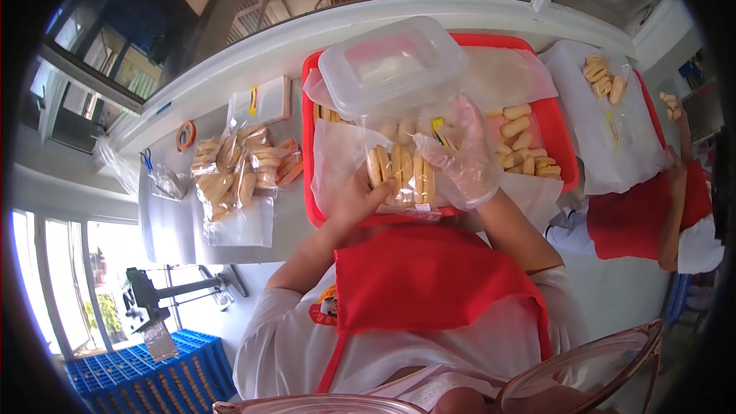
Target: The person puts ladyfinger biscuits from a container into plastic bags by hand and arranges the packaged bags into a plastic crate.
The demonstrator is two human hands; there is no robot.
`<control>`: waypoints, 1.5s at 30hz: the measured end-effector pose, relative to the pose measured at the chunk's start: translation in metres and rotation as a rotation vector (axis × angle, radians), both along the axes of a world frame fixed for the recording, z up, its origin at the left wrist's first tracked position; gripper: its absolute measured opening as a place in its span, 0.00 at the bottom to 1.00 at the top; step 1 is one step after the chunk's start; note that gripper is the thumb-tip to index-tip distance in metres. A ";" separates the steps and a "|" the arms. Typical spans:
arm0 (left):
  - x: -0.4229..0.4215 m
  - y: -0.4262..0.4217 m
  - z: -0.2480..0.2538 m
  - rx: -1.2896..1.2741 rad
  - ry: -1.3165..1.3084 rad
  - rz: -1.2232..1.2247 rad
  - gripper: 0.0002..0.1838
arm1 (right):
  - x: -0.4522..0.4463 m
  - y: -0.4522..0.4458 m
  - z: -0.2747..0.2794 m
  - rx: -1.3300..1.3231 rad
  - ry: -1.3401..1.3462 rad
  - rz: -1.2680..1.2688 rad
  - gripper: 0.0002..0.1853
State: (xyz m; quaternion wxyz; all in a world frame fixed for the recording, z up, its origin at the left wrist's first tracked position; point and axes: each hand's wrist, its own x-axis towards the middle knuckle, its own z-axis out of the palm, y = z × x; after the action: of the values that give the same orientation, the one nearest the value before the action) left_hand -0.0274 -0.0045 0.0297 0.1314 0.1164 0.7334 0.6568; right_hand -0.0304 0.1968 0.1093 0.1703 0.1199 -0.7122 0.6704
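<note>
My left hand (pixel 359 198), bare, is closed on the left side of a clear bag of finger biscuits (pixel 402 176), its thumb across the front. Inside the bag the biscuits stand upright side by side, and a yellow label (pixel 439 132) shows near the top. My right hand (pixel 469 159), in a clear plastic glove, is at the bag's right edge with fingers stretched out and up. Under both hands lies a red tray (pixel 309 138) lined with white paper. Loose finger biscuits (pixel 527 155) lie in its right part. A translucent plastic lid or tub (pixel 392 57) sits over its back left.
Filled biscuit bags (pixel 238 172) are piled on the table at left, near a stack of flat bags (pixel 268 100), an orange tape roll (pixel 185 136) and scissors (pixel 147 159). At right, a co-worker in a red apron (pixel 644 215) stands by another paper-covered tray (pixel 606 130).
</note>
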 end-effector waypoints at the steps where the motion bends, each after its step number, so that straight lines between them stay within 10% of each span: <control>1: 0.003 0.003 0.008 0.078 -0.032 -0.017 0.26 | 0.003 -0.001 -0.005 -0.260 -0.210 0.109 0.47; 4: 0.006 0.011 0.014 0.325 -0.156 -0.036 0.27 | 0.004 -0.002 -0.024 0.128 -0.312 0.233 0.54; 9: 0.016 0.016 0.020 0.571 -0.207 0.047 0.27 | 0.014 -0.005 -0.028 0.039 -0.180 0.304 0.60; 16: 0.027 0.006 0.052 0.384 -0.257 0.037 0.22 | 0.021 -0.012 0.008 0.177 -0.207 0.417 0.54; 19: 0.026 0.004 0.041 0.229 0.422 0.121 0.22 | 0.017 -0.011 -0.028 0.341 0.156 0.353 0.51; 25: 0.026 -0.010 0.025 0.121 0.417 0.065 0.30 | 0.035 -0.047 -0.042 -0.307 -0.143 0.447 0.45; 29: 0.021 0.001 0.021 0.191 0.593 0.189 0.22 | 0.028 -0.036 -0.048 -0.162 -0.236 0.434 0.50; 35: 0.019 -0.014 0.051 0.509 -0.327 0.332 0.17 | 0.021 -0.030 -0.035 0.132 -0.148 0.337 0.51; 41: -0.012 -0.123 0.056 0.294 0.028 0.862 0.14 | 0.011 0.000 -0.038 -0.301 -0.427 0.273 0.41; 45: -0.041 -0.234 0.030 0.771 0.202 1.119 0.10 | 0.004 0.035 -0.061 -0.400 -0.467 0.177 0.30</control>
State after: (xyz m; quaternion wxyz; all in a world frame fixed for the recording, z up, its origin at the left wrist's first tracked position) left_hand -0.0683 -0.2388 0.0595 -0.3476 -0.1809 0.4054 0.8259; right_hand -0.0260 0.2323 0.0487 -0.0367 -0.0118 -0.5730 0.8187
